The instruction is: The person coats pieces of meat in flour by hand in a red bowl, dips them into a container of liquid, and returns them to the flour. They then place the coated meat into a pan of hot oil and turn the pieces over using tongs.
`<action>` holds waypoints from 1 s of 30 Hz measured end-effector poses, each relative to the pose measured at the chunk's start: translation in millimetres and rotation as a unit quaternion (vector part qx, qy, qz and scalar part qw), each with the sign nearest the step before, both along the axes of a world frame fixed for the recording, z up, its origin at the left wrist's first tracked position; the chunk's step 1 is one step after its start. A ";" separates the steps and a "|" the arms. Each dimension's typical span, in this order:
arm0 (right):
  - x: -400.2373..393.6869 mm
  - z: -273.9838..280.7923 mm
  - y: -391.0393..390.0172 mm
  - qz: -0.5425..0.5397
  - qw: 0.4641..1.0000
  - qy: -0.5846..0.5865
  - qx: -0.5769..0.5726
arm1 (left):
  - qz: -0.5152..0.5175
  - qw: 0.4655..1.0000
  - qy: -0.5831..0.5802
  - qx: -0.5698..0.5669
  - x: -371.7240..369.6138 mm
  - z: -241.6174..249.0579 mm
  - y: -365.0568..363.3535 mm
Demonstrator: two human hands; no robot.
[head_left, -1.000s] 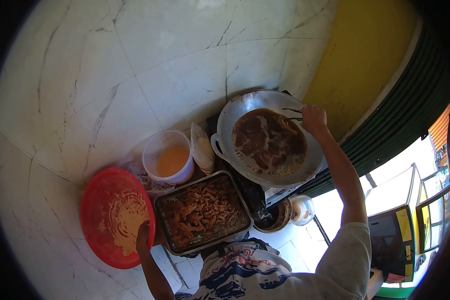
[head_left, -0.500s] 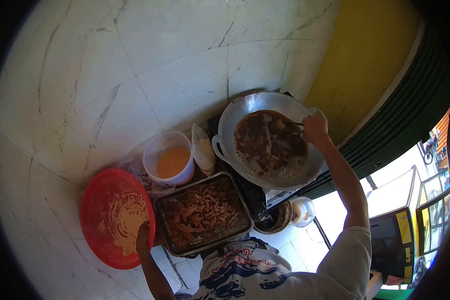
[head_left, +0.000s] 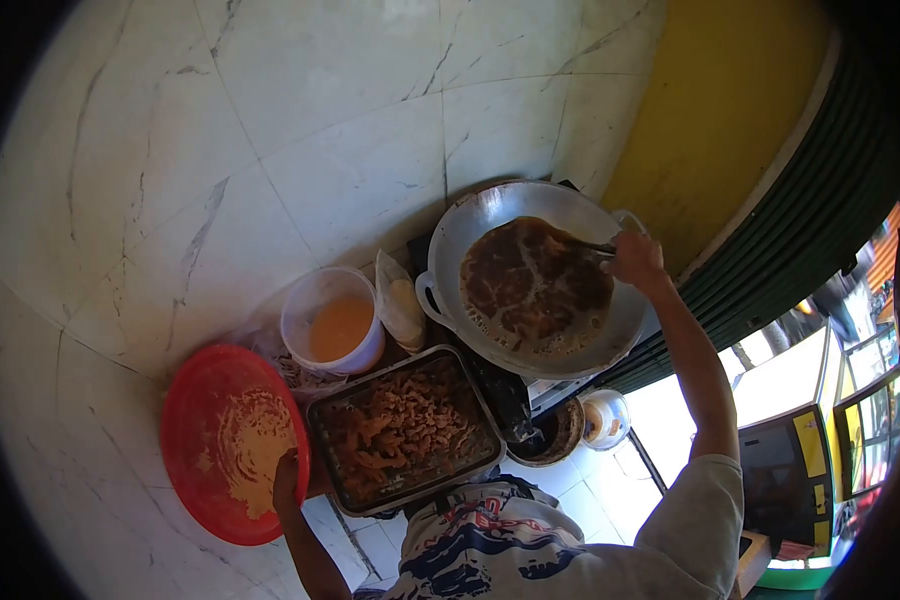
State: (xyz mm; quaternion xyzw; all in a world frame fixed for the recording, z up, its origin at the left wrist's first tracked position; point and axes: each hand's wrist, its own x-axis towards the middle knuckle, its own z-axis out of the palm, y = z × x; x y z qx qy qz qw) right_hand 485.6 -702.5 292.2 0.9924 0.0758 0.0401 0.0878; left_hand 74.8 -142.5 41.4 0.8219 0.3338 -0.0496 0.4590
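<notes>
My right hand (head_left: 634, 260) is closed round the handle end of metal tongs (head_left: 598, 246), whose tips dip into dark bubbling oil (head_left: 530, 290) in a wide metal wok (head_left: 595, 358). What the tips touch is hidden under the oil. At the other side, my left hand (head_left: 286, 482) grips the near right rim of a red plastic basin (head_left: 192, 440), which is tilted and has pale flour (head_left: 255, 450) spread inside. Between the two stands a rectangular metal tray (head_left: 440, 486) holding fried brown pieces (head_left: 410, 420).
A clear bucket (head_left: 290, 315) of orange liquid and a plastic bag (head_left: 400, 300) of pale contents stand behind the tray by the tiled wall. The wok sits on a stove (head_left: 560, 392). Below it are a dark round pot (head_left: 560, 440) and a clear container (head_left: 605, 418).
My right hand has moved slightly, and the tongs' arms, apart before, now look closer together, their tips lower in the oil. My left hand stays at the basin rim.
</notes>
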 end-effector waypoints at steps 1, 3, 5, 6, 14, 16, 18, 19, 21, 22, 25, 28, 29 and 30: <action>-1.6 -3.1 3.6 0.022 1.000 0.011 -0.017 | 0.001 1.000 0.007 0.003 2.2 6.2 -3.5; -4.8 -9.7 13.2 0.061 0.997 0.013 -0.052 | 0.004 1.000 0.020 0.010 4.5 13.7 -7.6; -6.6 -17.9 21.8 0.094 0.992 -0.003 -0.089 | 0.020 1.000 0.003 -0.020 1.1 0.7 -1.0; -2.5 -25.5 22.6 0.102 0.990 -0.022 -0.097 | 0.028 0.999 -0.006 -0.035 -0.9 -5.2 2.0; 26.9 -60.6 23.9 0.130 0.972 -0.154 -0.124 | 0.003 1.000 -0.019 -0.024 -0.8 6.1 -2.6; 25.3 -56.2 22.8 0.129 0.971 -0.162 -0.120 | -0.001 1.000 -0.021 -0.023 -1.2 5.7 -2.5; 25.0 -53.7 22.3 0.124 0.972 -0.162 -0.118 | -0.005 0.999 -0.034 -0.007 -1.1 5.4 -3.1; 25.3 -53.2 21.8 0.119 0.973 -0.157 -0.120 | -0.002 1.000 -0.023 -0.013 -0.8 3.4 -1.6; 24.4 -52.0 20.3 0.110 0.977 -0.143 -0.116 | 0.003 1.000 0.000 -0.025 1.7 4.6 -0.9; 23.2 -51.3 19.1 0.107 0.979 -0.134 -0.110 | 0.004 1.000 0.000 -0.015 2.0 8.8 -4.0; 13.1 -39.5 21.8 0.082 0.990 -0.075 -0.087 | 0.011 1.000 -0.005 0.002 4.0 26.3 -14.2; 4.8 -24.5 19.4 0.055 0.996 -0.015 -0.069 | 0.017 1.000 -0.010 -0.009 3.1 19.8 -12.6; 3.4 -22.4 18.2 0.046 0.997 0.003 -0.063 | 0.013 1.000 -0.007 -0.014 0.2 4.6 -2.6; 3.6 -21.2 15.4 0.040 0.998 0.013 -0.049 | 0.010 1.000 -0.006 -0.019 2.2 5.8 -2.6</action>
